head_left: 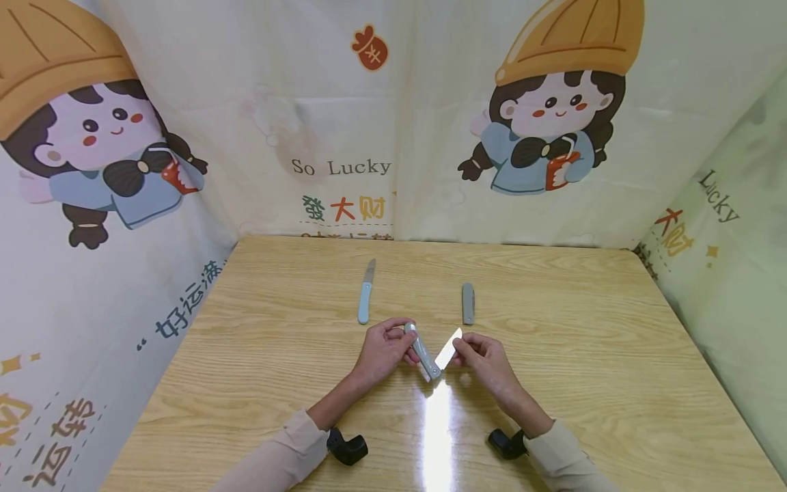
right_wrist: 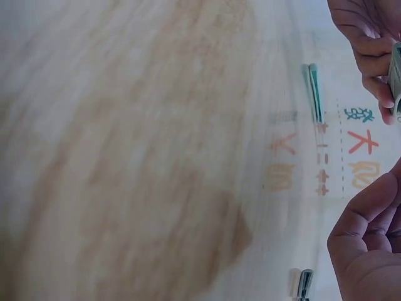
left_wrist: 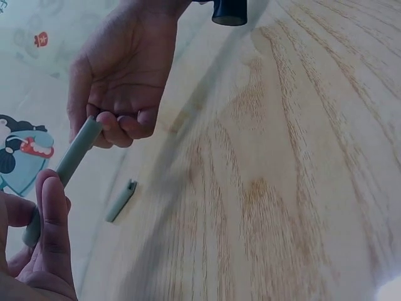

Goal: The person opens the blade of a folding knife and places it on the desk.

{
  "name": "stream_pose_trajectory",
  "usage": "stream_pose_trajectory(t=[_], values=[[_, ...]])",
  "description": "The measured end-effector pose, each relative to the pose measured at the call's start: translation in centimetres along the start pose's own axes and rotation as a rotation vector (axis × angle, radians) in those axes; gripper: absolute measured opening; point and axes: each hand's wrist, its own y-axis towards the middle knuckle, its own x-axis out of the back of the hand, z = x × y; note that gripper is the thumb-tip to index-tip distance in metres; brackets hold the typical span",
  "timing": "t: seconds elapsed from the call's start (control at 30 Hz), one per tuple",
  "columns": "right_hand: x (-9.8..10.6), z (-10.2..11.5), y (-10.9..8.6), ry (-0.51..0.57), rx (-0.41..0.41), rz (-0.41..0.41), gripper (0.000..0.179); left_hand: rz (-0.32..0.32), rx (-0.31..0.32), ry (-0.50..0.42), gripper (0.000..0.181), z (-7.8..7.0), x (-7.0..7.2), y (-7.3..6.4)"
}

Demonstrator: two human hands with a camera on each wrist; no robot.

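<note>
A grey-green folding knife (head_left: 423,351) is held above the table between both hands, its blade (head_left: 446,350) swung partway out of the handle in a V shape. My left hand (head_left: 382,350) grips the handle near its far end. The blade is pinched near its tip by the thumb and fingers of my right hand (head_left: 490,361). In the left wrist view the handle (left_wrist: 76,150) stretches between the two hands, and the blade cannot be made out. At the right edge of the right wrist view, part of the handle (right_wrist: 395,81) shows in the left hand.
Beyond the hands, a light-blue knife (head_left: 365,301) lies unfolded on the wooden table (head_left: 277,342). To its right lies a folded grey-green knife (head_left: 468,304). A printed curtain (head_left: 430,123) hangs behind the table's back edge. Black devices (head_left: 348,447) are on both wrists.
</note>
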Motion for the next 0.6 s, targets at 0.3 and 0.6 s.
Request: stream_pose_trajectory(t=[0.3,0.6], values=[[0.0,-0.1,0.0,0.026,-0.005,-0.031,0.021,-0.005,-0.012,-0.035,0.036,0.1,0.1,-0.1],[0.2,-0.1,0.1,0.026,-0.015,-0.068,0.019,0.175,-0.002,0.131,0.044,-0.5,1.4,-0.3]])
